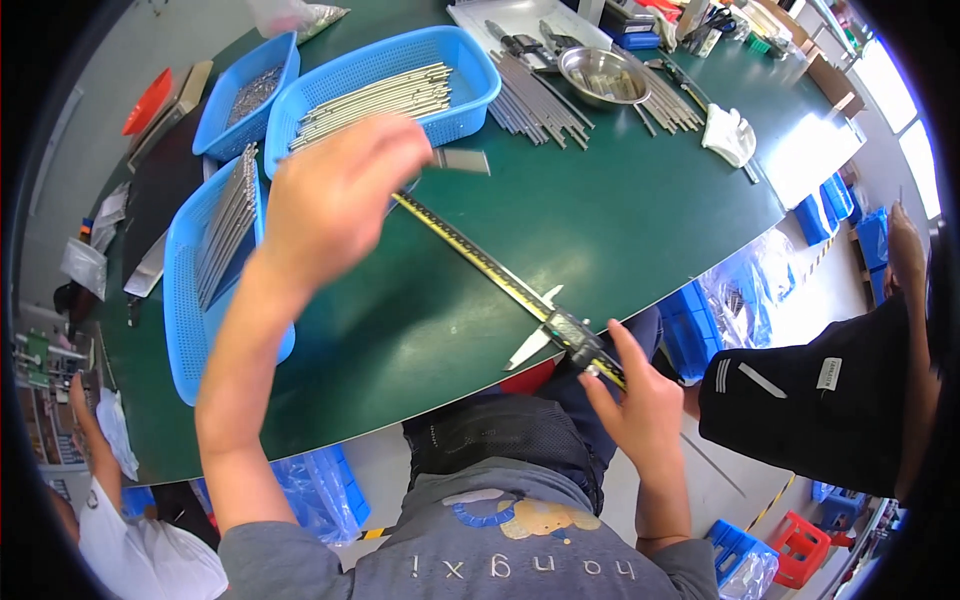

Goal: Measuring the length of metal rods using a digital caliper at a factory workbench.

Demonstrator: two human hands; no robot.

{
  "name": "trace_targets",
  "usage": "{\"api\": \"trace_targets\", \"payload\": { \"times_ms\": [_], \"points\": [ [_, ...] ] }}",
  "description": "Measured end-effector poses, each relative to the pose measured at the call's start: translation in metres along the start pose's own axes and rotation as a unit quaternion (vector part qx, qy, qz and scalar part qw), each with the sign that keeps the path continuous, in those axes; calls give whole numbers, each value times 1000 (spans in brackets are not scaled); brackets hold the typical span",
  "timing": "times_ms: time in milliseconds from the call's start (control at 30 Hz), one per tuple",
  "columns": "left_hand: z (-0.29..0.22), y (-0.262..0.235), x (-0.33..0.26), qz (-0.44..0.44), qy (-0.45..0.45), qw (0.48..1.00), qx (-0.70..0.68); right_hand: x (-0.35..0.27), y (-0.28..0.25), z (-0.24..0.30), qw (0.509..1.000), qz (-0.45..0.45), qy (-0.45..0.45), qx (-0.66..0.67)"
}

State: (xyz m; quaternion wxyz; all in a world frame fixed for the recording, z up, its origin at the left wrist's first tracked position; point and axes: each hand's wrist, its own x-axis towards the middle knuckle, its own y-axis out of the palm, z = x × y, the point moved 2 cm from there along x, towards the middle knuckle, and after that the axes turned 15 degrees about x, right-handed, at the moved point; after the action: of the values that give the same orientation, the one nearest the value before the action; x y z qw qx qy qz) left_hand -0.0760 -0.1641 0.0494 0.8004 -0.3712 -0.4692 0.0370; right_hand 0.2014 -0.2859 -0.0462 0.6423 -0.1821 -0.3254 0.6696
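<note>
A long digital caliper point(500, 275) lies slanting across the green table point(620, 220), and its slider head point(570, 335) hangs over the near edge. My right hand point(640, 410) grips the caliper's near end, with thumb and fingers on either side of the beam. My left hand point(335, 195) is raised and blurred over the caliper's far end, in front of a blue basket of metal rods point(400, 85). Its fingers are curled. A short grey metal piece point(462, 160) shows just past its fingertips; whether the hand holds it is unclear.
Two more blue baskets of metal parts point(245, 95) point(215, 260) stand at the left. Loose rods point(535, 105), a steel bowl point(603, 75) and a white glove point(730, 135) lie at the back. A person in black point(830, 400) stands at the right, another point(120, 500) at lower left.
</note>
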Motion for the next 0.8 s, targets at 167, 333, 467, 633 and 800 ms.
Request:
{"api": "trace_targets", "payload": {
  "times_ms": [167,333,467,633,800],
  "points": [
    [78,80,-6,116,-67,990,32,6,8,3,999,24,-31,-26],
    [119,102,-40,317,-185,930,12,8,20,5,998,43,-27,-26],
    [99,51,-40,205,-169,963,51,5,10,-3,999,-2,-44,5],
    [120,-50,-107,274,-356,890,75,9,4,4,999,40,19,32],
    [109,-45,-162,266,-289,916,80,15,8,-2,999,40,-17,5]
  ]
}}
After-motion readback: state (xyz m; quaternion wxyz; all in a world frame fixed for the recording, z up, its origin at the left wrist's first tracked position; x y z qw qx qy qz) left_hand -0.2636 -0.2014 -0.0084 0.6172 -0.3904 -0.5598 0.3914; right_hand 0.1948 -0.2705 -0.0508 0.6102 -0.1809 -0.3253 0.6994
